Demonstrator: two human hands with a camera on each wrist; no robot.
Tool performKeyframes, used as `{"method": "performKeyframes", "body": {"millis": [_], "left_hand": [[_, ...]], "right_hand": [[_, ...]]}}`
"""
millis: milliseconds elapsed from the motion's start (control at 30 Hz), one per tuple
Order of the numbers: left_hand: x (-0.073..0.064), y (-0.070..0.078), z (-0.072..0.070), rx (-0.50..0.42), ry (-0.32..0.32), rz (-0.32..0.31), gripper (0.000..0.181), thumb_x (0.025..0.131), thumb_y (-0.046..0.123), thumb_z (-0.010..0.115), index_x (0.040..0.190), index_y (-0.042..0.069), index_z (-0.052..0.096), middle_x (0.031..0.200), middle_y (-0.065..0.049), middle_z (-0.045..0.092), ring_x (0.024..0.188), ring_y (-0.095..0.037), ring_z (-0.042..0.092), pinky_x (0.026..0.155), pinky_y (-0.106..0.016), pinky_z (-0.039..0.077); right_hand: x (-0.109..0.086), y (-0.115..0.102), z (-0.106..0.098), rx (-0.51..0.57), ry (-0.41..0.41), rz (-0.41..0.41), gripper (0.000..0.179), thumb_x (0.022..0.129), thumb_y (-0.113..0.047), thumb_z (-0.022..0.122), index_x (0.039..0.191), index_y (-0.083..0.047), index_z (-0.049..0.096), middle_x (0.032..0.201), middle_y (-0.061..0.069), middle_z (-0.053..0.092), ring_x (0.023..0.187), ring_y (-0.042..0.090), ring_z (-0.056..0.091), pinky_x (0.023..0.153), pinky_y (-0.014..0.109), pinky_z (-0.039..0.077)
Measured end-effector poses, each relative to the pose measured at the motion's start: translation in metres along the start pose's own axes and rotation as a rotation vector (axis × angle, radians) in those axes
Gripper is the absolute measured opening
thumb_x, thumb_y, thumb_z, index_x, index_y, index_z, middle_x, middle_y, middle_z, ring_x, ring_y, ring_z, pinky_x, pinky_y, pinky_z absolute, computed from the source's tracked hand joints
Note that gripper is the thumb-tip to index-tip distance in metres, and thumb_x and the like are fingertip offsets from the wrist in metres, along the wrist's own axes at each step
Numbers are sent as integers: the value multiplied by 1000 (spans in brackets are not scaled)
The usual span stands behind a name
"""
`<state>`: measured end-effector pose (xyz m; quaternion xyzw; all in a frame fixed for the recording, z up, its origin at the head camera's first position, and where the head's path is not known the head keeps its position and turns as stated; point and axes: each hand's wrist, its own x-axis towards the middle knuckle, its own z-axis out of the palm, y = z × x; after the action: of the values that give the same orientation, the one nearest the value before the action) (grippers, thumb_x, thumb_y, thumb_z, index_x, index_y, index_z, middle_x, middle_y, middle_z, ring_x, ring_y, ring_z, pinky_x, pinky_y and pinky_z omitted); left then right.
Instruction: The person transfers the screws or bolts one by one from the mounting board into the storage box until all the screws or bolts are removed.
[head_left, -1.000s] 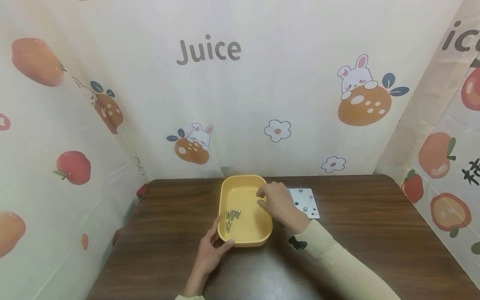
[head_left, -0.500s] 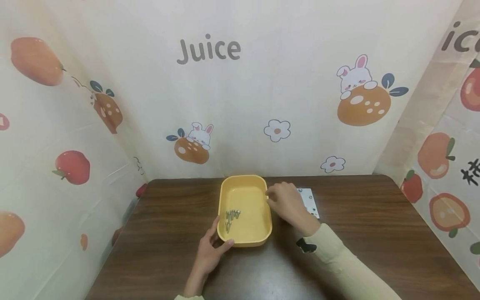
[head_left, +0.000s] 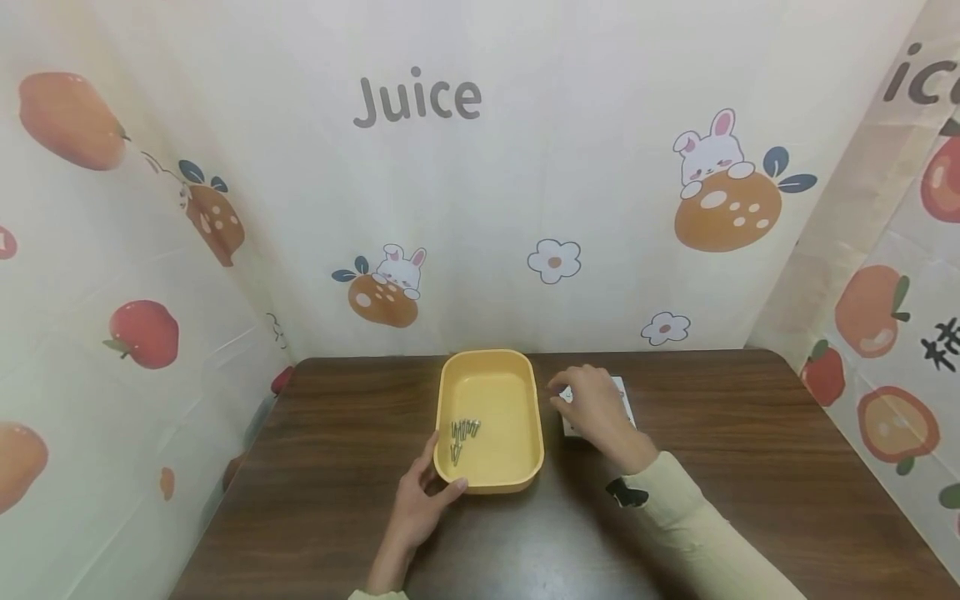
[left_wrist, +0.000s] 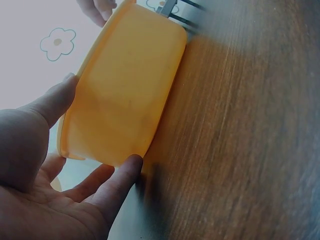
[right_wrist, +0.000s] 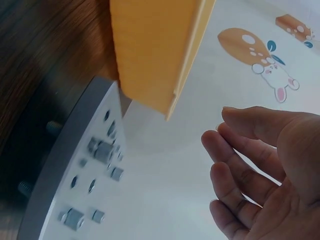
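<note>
A yellow plastic tray [head_left: 498,454] lies on the table with several metal screws [head_left: 465,429] on its left side. My left hand [head_left: 416,504] grips the tray's near left corner. In the left wrist view the thumb lies along the rim and the fingertips [left_wrist: 132,162] touch the side wall. To the right of the tray, my right hand [head_left: 592,408] hovers above a pale metal plate [right_wrist: 85,200], partly hiding it in the head view. The right fingers are loosely bent, with nothing between them. Holes and bolts [right_wrist: 75,219] show on the plate; some shafts protrude beneath it.
The dark wooden table [head_left: 345,417] extends to both sides. A pale curtain [head_left: 487,183] printed with fruit and rabbits hangs close behind it and along both sides.
My right hand has moved from over the tray's right rim, rightward to above the plate, covering more of it. The left hand and tray have stayed in place.
</note>
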<state>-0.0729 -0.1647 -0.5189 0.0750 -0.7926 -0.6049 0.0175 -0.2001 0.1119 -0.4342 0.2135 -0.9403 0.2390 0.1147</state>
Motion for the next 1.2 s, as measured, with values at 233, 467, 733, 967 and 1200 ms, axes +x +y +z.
{"method": "performKeyframes", "body": {"millis": [233, 467, 733, 967, 1200], "left_hand": [[0, 0, 0, 4, 3, -20, 94, 87, 20, 88, 166, 18, 37, 162, -30, 39, 143, -48, 49, 123, -67, 32], [1, 0, 0, 6, 6, -31, 94, 87, 19, 88, 166, 17, 37, 163, -29, 39, 144, -48, 48, 124, -67, 31], [1, 0, 0, 4, 6, -14, 94, 87, 19, 88, 166, 16, 37, 163, -29, 39, 143, -49, 48, 123, -69, 30], [2, 1, 0, 1, 2, -8, 93, 88, 18, 87, 166, 15, 36, 161, -30, 41, 143, -48, 49, 124, -68, 30], [1, 0, 0, -3, 2, -11, 93, 88, 19, 87, 166, 14, 36, 162, -29, 41, 143, -47, 50, 124, -67, 29]], "right_hand": [[-3, 12, -3, 2, -6, 63, 18, 88, -5, 82, 105, -2, 81, 105, 15, 79, 100, 36, 68, 95, 56, 54], [-4, 28, -4, -19, -30, 132, 22, 90, -4, 80, 111, 0, 79, 112, 19, 77, 104, 38, 67, 98, 58, 54], [-8, 44, -4, 8, -51, 192, 28, 90, -4, 79, 117, 1, 77, 120, 24, 74, 112, 42, 64, 100, 61, 52], [-10, 55, -7, 31, -61, 244, 29, 94, -4, 75, 121, 3, 75, 123, 27, 72, 115, 46, 62, 101, 63, 50], [-13, 65, -6, 20, -40, 231, 27, 93, -1, 75, 120, 5, 75, 122, 28, 72, 114, 47, 64, 100, 63, 51]]}}
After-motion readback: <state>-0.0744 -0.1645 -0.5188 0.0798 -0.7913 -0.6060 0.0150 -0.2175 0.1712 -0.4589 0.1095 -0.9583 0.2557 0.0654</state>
